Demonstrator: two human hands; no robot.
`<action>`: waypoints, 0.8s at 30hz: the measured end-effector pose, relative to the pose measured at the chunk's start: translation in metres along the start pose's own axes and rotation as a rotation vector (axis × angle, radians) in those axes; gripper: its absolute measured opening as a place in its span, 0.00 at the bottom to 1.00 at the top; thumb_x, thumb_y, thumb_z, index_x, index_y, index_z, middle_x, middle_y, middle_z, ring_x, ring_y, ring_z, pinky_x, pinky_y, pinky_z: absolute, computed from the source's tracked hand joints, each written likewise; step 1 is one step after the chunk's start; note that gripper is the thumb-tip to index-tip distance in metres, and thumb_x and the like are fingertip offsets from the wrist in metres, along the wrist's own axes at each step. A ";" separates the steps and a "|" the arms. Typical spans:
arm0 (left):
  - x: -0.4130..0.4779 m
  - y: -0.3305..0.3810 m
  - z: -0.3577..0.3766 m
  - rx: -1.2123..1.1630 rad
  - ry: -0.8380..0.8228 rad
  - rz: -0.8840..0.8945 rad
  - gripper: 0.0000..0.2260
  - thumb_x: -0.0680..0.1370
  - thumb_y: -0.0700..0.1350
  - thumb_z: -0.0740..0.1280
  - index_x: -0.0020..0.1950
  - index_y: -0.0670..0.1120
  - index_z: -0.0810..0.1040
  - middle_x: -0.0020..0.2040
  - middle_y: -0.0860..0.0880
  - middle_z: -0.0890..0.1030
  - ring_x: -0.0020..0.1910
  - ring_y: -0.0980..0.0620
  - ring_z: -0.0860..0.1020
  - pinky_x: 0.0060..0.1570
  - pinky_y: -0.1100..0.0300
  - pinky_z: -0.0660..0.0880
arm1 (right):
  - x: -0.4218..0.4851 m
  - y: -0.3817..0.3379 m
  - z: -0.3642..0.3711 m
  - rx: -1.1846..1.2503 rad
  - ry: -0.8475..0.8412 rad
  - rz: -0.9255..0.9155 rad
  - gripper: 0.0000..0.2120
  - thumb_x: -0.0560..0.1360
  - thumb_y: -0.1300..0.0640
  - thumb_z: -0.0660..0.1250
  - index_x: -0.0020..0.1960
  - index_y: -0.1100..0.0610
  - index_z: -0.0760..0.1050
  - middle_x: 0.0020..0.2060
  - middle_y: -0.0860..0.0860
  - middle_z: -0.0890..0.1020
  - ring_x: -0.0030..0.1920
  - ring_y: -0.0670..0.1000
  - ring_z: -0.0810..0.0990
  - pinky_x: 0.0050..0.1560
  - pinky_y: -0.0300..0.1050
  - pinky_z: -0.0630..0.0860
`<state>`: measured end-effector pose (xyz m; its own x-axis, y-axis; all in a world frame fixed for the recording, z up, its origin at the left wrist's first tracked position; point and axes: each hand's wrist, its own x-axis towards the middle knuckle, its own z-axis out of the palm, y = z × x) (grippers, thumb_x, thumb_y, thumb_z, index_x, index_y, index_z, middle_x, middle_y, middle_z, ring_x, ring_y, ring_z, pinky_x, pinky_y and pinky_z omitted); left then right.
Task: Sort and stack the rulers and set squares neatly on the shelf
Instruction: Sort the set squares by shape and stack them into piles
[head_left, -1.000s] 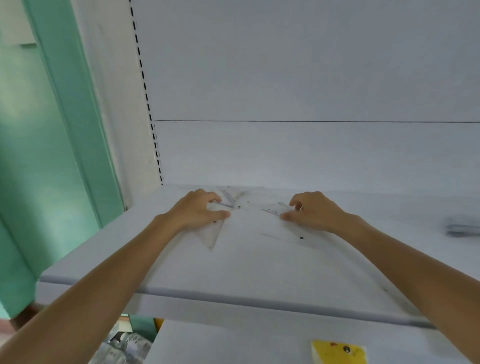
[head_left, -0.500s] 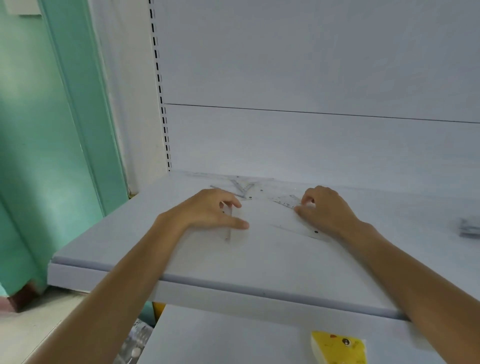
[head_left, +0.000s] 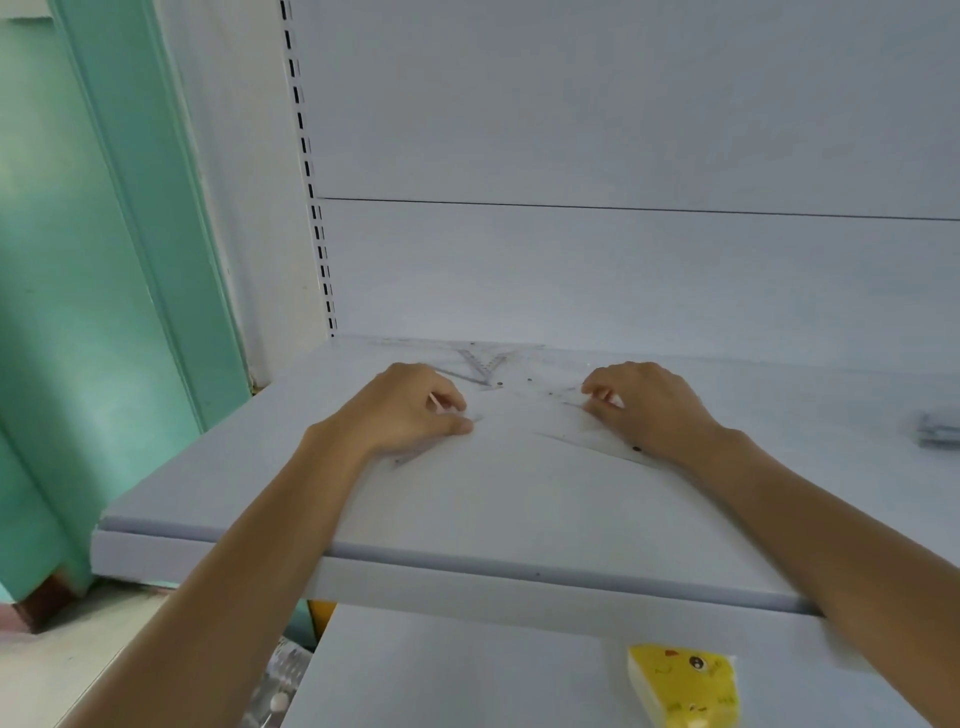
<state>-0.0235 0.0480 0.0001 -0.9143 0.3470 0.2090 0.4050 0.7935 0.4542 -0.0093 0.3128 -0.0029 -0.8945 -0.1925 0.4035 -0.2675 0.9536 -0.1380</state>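
Set squares (head_left: 587, 432) seemingly pinched under both hands (head_left: 410, 410).

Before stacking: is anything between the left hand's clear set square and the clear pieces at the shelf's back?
Nothing visible does. The left hand grips the clear plastic set square; only bare white shelf separates it from the clear rulers behind. The right hand, gripping another clear set square, sits aside.

1. I count two hands: left hand (head_left: 410, 410), right hand (head_left: 649, 410).
2. The clear set squares (head_left: 483, 364) and rulers (head_left: 415, 341) overlap, see-through; I can't fix a total.
3. Two shelves: upper shelf (head_left: 493, 509), lower shelf (head_left: 467, 670).
4. One yellow pack (head_left: 680, 686).
5. One blurred grey object (head_left: 937, 431).
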 end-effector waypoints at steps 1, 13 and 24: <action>0.000 0.001 0.001 -0.028 -0.003 0.037 0.11 0.70 0.53 0.72 0.50 0.52 0.82 0.45 0.56 0.78 0.45 0.59 0.77 0.45 0.66 0.72 | 0.001 -0.002 0.000 -0.051 -0.011 -0.002 0.12 0.79 0.55 0.57 0.59 0.52 0.75 0.52 0.50 0.80 0.54 0.53 0.77 0.51 0.44 0.70; -0.035 0.004 -0.003 0.153 -0.240 0.107 0.29 0.73 0.64 0.59 0.72 0.54 0.65 0.73 0.56 0.62 0.72 0.57 0.58 0.67 0.66 0.51 | 0.004 0.007 -0.009 0.180 0.126 0.045 0.12 0.75 0.69 0.55 0.57 0.61 0.68 0.49 0.57 0.77 0.47 0.59 0.77 0.49 0.54 0.75; -0.115 0.059 0.023 0.392 -0.035 0.556 0.30 0.71 0.62 0.66 0.72 0.59 0.63 0.66 0.54 0.67 0.60 0.53 0.64 0.58 0.57 0.60 | 0.006 0.002 -0.007 0.225 0.104 0.097 0.15 0.78 0.56 0.57 0.64 0.57 0.67 0.48 0.55 0.71 0.46 0.54 0.71 0.47 0.45 0.66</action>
<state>0.1051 0.0666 -0.0174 -0.5736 0.7662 0.2897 0.7878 0.6128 -0.0610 -0.0128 0.3148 0.0061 -0.8814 -0.0670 0.4677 -0.2659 0.8886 -0.3738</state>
